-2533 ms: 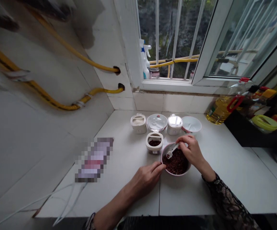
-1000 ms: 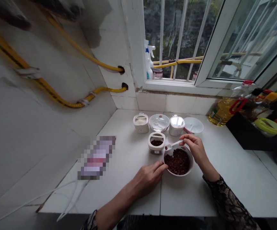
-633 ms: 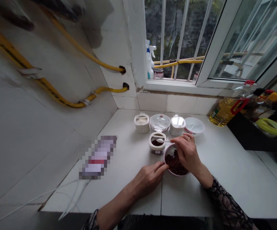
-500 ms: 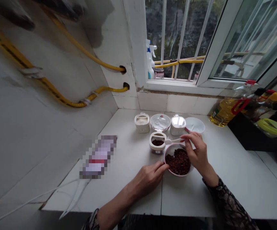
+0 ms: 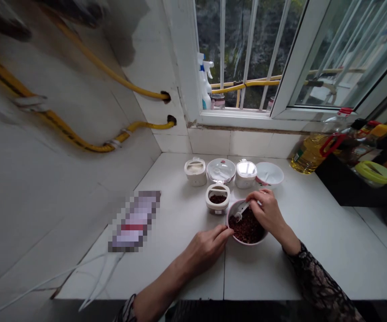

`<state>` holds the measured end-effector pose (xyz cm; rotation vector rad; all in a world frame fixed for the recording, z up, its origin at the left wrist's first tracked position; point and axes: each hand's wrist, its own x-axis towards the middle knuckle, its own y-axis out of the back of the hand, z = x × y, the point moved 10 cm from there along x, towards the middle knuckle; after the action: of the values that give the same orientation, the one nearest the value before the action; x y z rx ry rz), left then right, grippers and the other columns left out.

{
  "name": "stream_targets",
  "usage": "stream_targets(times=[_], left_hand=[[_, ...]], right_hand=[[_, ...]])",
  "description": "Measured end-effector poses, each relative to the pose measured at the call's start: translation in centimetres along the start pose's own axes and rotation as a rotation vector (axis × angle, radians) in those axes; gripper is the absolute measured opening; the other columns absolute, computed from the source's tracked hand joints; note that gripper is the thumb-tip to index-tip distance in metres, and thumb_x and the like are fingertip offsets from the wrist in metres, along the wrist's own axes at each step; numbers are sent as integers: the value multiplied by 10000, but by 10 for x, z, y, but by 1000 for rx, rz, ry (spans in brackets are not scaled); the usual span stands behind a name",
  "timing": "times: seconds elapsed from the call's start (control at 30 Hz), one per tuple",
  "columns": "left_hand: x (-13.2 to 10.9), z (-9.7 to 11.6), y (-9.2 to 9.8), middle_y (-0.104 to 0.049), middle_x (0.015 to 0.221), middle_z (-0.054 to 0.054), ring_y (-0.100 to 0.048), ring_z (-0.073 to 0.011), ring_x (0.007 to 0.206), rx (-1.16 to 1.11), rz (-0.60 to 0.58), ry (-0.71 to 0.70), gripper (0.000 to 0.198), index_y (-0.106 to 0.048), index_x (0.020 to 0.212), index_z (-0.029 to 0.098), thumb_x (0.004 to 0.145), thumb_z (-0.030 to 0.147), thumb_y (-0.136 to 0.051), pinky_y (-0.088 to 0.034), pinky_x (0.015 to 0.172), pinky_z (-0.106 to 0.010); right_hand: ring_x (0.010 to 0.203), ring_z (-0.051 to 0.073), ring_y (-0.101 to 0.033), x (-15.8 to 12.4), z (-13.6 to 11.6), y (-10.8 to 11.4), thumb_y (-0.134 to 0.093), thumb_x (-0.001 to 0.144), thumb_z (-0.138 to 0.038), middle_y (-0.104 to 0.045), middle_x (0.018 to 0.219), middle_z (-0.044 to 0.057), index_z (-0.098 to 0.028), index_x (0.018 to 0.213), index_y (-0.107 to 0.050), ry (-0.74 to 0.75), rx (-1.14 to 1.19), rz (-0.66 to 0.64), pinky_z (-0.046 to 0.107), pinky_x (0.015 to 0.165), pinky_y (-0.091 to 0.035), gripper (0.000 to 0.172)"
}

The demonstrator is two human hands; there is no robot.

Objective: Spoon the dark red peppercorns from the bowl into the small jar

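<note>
A pink bowl (image 5: 231, 235) full of dark red grains stands on the white counter (image 5: 180, 232). My left hand (image 5: 204, 249) rests on the counter with closed fingertips against the bowl's left rim. My right hand (image 5: 266, 212) hovers over the bowl, pinching a small white spoon (image 5: 241, 211) whose tip dips into the grains. Just behind the bowl stands a small white jar (image 5: 217, 198), open, with some dark red grains inside.
Behind are a lidded white jar (image 5: 195, 171), a clear-lidded dish (image 5: 220, 170), another small jar (image 5: 245, 173) and an empty white bowl (image 5: 269, 174). An oil bottle (image 5: 314, 150) and a black rack of bottles (image 5: 368, 174) stand right. Yellow hoses (image 5: 126, 132) run along the left wall.
My right hand carried the spoon from the bowl to the small open jar, then back down into the bowl's grains. My left hand stayed at the bowl's rim.
</note>
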<state>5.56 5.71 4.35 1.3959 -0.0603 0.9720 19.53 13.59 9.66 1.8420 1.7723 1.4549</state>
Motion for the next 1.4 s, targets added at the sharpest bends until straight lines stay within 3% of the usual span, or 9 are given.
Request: stream_targets(times=[0.2,0.4,0.7,0.83,1.0,1.1,1.23,1.3,1.4], left_hand=[[2,2,4,-668,967,-78,-674,-134,735,5,27,-18,286,-501,1168,160,935,73,-361,-557,580,-196],[3,3,6,-666,972,-78,-677,-134,749,3,30,-13,282,-502,1167,161,935,72,-368,-561,608,-197],[3,3,4,-662,975,-84,-678,-133,755,-1,24,-17,277,-498,1170,155,939,80,-364,-562,600,-198],[2,2,2,-664,959,-76,-675,-136,732,-3,22,-12,274,-498,1159,158,936,76,-361,-562,580,-201],[3,2,4,-665,950,-77,-677,-133,731,4,29,-11,281,-501,1168,163,940,88,-353,-560,580,-191],[4,3,4,-666,958,-80,-677,-134,727,6,29,-12,283,-505,1170,159,943,92,-349,-561,582,-191],[5,4,6,-666,950,-77,-676,-144,725,1,34,-16,280,-504,1160,151,939,79,-347,-565,580,-208],[4,4,5,-664,951,-76,-677,-145,739,-3,30,-15,279,-504,1164,152,941,82,-351,-568,590,-212],[3,2,3,-662,958,-77,-677,-135,760,-9,21,-7,283,-508,1168,159,946,87,-349,-569,614,-202]], right_hand=[[684,193,-596,2,21,12,-458,728,-163,-660,588,-5,-231,635,-630,-163,139,63,353,795,-429,206],[523,159,-553,-3,39,-2,-472,692,-251,-602,512,-14,-206,654,-640,-419,458,-15,278,562,-427,178],[475,144,-525,-6,52,-11,-529,631,-300,-588,470,-21,-197,624,-639,-553,667,-8,265,519,-413,151],[506,153,-576,-5,47,-10,-574,659,-320,-616,507,-14,-192,679,-642,-565,727,33,261,528,-441,146],[727,203,-680,-1,21,0,-529,834,-366,-705,749,36,-203,894,-651,-407,613,142,305,648,-497,213],[810,211,-659,3,-14,11,-462,907,-260,-715,827,54,-215,929,-652,-109,336,186,377,801,-476,197],[811,199,-628,-1,-59,7,-433,880,-102,-720,842,41,-222,942,-646,304,69,104,412,885,-420,252],[796,197,-621,-2,-60,16,-429,880,-91,-718,835,35,-220,952,-634,329,57,136,408,871,-423,253],[739,202,-606,-1,-42,37,-440,883,-130,-681,723,17,-225,893,-625,220,78,239,408,847,-436,209]])
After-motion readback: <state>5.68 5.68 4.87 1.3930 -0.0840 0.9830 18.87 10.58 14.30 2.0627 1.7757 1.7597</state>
